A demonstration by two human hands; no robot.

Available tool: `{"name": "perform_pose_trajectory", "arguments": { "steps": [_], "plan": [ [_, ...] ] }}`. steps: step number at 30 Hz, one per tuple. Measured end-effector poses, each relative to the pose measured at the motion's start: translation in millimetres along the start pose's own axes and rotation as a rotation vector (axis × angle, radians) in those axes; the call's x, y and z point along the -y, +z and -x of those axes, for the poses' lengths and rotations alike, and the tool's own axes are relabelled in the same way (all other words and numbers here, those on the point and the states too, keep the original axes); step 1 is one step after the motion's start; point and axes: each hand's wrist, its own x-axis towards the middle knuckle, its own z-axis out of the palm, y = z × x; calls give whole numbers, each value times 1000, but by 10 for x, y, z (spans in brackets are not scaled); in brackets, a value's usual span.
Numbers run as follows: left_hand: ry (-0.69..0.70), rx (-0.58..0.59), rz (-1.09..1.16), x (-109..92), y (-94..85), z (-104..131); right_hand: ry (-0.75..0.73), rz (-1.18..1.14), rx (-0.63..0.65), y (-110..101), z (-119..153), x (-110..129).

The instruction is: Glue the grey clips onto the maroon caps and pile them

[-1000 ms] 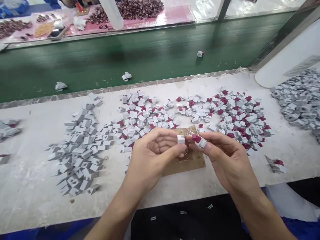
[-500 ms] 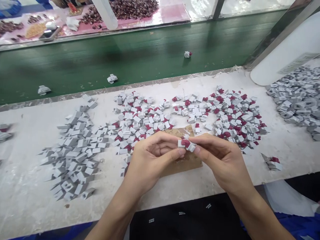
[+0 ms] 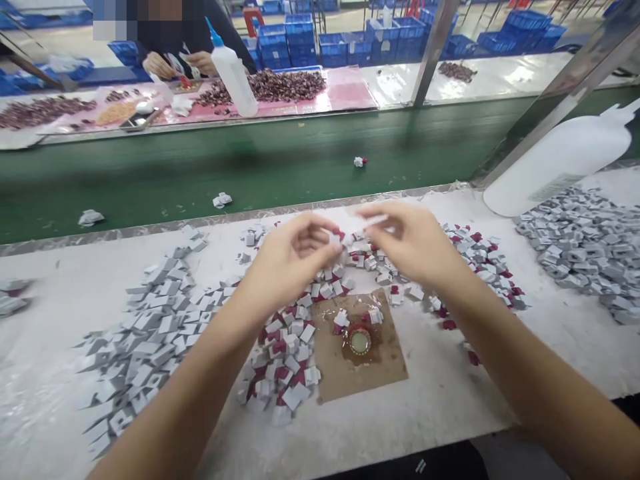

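My left hand (image 3: 295, 263) is closed, pinching a small grey-and-maroon plastic piece (image 3: 337, 237) between thumb and fingers. To its right my right hand (image 3: 413, 240) hovers with thumb and forefinger curled together. A pale, smeared bit shows between those fingers, too blurred to name. Both hands are above loose grey-and-maroon pieces (image 3: 295, 330). Below them lies a brown cardboard sheet (image 3: 333, 380) with a wet stain. On it sits a small round cap (image 3: 360, 341) with liquid inside, and two small pieces lie beside the cap.
Plain grey pieces (image 3: 160, 320) are heaped at left, with another grey heap (image 3: 590, 247) at right. A white bottle (image 3: 555, 160) leans near a metal post. Beyond runs a green belt (image 3: 290, 160) carrying several small pieces. Across it, a person's hands (image 3: 160, 65) work near dark parts.
My hands have moved up and apart, off the cardboard; the joined grey-and-maroon piece no longer spans them. The view has tilted upward, revealing the person opposite, and the cap is now uncovered.
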Motion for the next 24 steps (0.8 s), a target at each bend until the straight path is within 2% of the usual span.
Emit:
{"name": "perform_pose_trajectory", "arguments": {
  "steps": [1,3,6,8,10,14,19,22,24],
  "plan": [
    [9,-80,-99,11,-8,-218,23,171,-38,-1,-317,-46],
    [-36,-220,-245,63,23,-675,59,271,-70,45,-944,-146],
    [-108,-267,-297,189,143,-1298,59,348,-45,203,-1700,-281],
    [-143,-266,-323,266,228,-1596,50,393,-25,318,-2011,-342],
    [-192,-265,-366,311,290,-1772,55,428,-3,403,-2160,-370],
    [-312,-256,-479,335,322,-1837,92,455,47,433,-2078,-329],
    [-378,-260,-567,325,210,-1724,53,405,29,199,-1682,-247],
    [-338,-230,-585,223,85,-1400,61,367,28,-18,-1238,-258],
    [-262,-194,-593,142,-23,-976,73,278,7,-120,-775,-315]
  ]
}}
